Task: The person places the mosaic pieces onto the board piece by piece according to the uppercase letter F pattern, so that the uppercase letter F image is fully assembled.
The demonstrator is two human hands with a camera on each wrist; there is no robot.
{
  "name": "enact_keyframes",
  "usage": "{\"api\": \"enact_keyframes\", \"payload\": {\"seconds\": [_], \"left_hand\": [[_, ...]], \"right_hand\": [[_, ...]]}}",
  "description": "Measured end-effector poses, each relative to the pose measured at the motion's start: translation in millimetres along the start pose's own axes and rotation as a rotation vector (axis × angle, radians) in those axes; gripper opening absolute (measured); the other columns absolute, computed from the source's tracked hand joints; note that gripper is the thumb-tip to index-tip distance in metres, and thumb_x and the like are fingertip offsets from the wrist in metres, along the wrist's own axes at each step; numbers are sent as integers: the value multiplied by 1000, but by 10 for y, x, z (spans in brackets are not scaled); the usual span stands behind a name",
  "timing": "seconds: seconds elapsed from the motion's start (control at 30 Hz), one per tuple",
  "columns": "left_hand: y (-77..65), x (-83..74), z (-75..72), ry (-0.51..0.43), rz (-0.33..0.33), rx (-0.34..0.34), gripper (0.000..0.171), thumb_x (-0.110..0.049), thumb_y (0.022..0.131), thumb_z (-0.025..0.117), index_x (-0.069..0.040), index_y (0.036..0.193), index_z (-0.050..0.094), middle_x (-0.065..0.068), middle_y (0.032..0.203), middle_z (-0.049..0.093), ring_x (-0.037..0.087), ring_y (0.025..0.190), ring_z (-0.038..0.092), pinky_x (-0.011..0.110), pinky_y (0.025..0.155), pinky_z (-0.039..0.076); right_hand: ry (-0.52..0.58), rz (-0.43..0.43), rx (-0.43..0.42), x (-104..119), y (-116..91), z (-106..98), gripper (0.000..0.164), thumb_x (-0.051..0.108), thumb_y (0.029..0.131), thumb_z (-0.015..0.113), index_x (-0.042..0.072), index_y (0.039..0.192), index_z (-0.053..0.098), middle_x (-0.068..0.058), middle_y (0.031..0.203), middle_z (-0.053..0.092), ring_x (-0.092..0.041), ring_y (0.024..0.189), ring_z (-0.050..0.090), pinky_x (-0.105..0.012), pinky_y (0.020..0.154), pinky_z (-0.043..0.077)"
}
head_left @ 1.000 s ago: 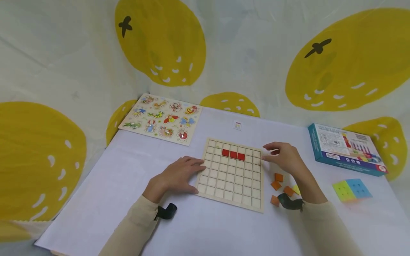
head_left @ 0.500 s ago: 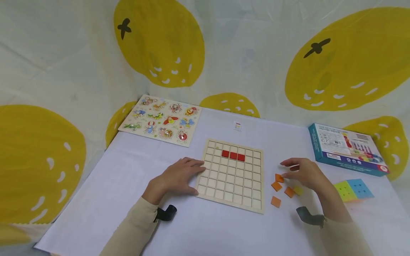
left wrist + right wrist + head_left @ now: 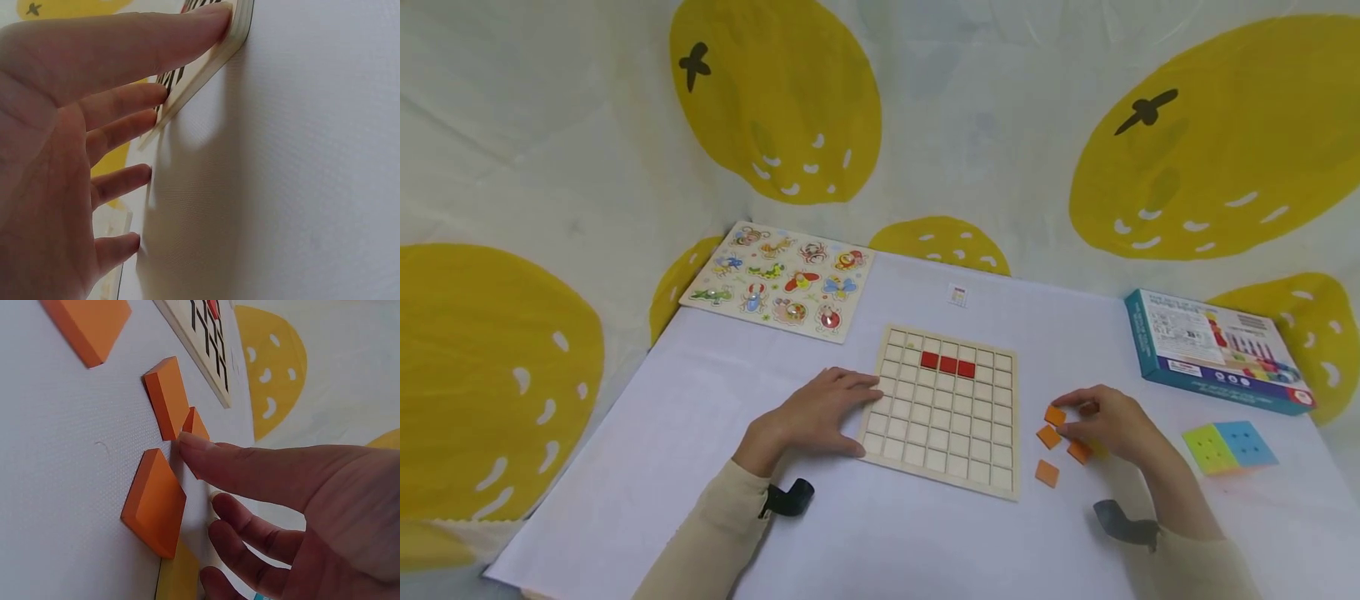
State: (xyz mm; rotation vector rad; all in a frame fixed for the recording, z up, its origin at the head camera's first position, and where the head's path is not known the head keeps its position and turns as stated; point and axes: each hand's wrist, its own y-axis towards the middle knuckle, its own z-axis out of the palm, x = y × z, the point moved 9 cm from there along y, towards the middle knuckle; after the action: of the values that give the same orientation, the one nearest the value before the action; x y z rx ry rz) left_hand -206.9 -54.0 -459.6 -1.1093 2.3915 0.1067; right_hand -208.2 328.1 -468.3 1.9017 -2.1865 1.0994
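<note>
A wooden grid board (image 3: 940, 471) lies on the table, with a row of three red tiles (image 3: 948, 365) in its upper cells. Along the board's left edge rests my left hand (image 3: 820, 412), fingers spread; thumb and fingertips touch its border in the left wrist view. To the board's right, my right hand (image 3: 1112, 423) pinches the farthest orange tile (image 3: 1055, 415) between thumb and index finger. Near it lie more loose orange tiles (image 3: 1047, 474), and a yellow tile (image 3: 178, 575) is partly under the hand. The right index fingertip is hidden behind the thumb in the right wrist view.
An insect peg puzzle (image 3: 778, 279) lies at the back left. Behind the board is a small printed card (image 3: 957, 294). A teal-edged box (image 3: 1217, 350) and a yellow-and-blue puzzle cube (image 3: 1228, 446) stand at the right. A patterned cloth (image 3: 985, 125) hangs behind the table.
My right hand has drawn back from the board's right edge, then come down and left onto the farthest orange tile. My left hand has stayed at the board's left edge.
</note>
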Motion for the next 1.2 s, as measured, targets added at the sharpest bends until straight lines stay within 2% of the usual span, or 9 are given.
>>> {"api": "enact_keyframes", "payload": {"seconds": [0.17, 0.47, 0.87, 1.2], "left_hand": [[11, 26, 22, 5, -3, 5, 80, -43, 78, 85, -20, 148, 54, -2, 161, 44, 26, 145, 41, 46, 120, 38], [5, 18, -6, -19, 5, -1, 79, -40, 78, 85, -18, 148, 55, -1, 161, 45, 27, 144, 41, 47, 119, 38], [22, 38, -1, -17, -4, 1, 79, -41, 78, 86, -19, 148, 55, -2, 161, 45, 26, 145, 40, 46, 120, 37], [8, 10, -13, -33, -2, -1, 78, -39, 78, 85, -17, 147, 56, 0, 161, 45, 28, 145, 40, 47, 120, 37]], "right_hand": [[-18, 2, -29, -12, -13, 28, 47, 29, 87, 81, 10, 129, 70, -29, 130, 57, -36, 108, 54, -37, 83, 58], [-8, -29, -83, 44, -49, 55, 43, 27, 88, 78, 7, 126, 70, -30, 128, 56, -35, 105, 54, -27, 75, 56], [24, -26, -121, 72, -23, 66, 41, 17, 89, 77, 2, 125, 64, -24, 119, 65, -31, 101, 57, -31, 81, 61], [70, -17, -155, 50, -8, 38, 35, 14, 90, 76, 4, 122, 65, -25, 121, 64, -31, 99, 62, -28, 73, 61]]}}
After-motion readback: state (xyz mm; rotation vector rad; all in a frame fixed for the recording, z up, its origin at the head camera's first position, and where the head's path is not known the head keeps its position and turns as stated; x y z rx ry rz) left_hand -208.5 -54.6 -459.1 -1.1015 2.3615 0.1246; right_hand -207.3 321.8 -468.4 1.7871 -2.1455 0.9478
